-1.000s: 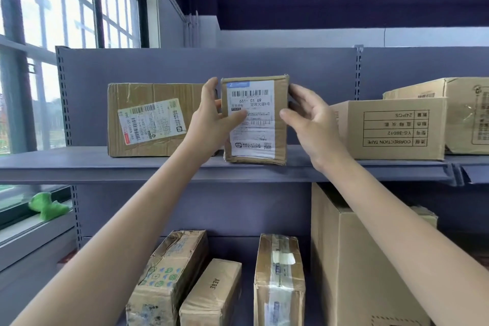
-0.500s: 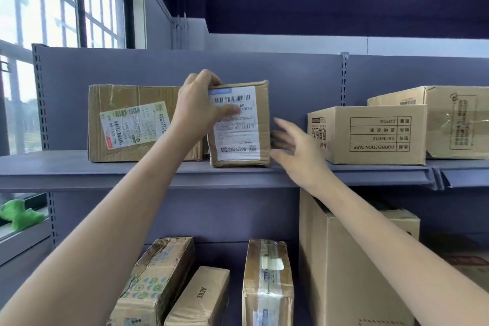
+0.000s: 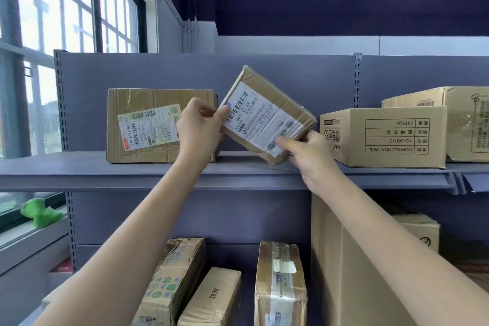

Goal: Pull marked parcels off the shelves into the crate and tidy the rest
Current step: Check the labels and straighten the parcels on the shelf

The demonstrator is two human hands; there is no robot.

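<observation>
At the centre of the frame I hold the small brown cardboard parcel with a white shipping label (image 3: 266,116), tilted above the grey metal shelf (image 3: 79,172). My left hand (image 3: 198,130) pinches its upper-left corner; my right hand (image 3: 307,153) grips its lower-right edge, fingers curled round it.

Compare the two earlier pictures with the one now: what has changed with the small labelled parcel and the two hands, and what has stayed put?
The small parcel, upright on the upper shelf before, is now tilted with its top leaning left. The right hand, which had let go half a second ago, grips its lower corner again; the left hand still pinches its upper left edge. The other boxes have not moved.
</observation>
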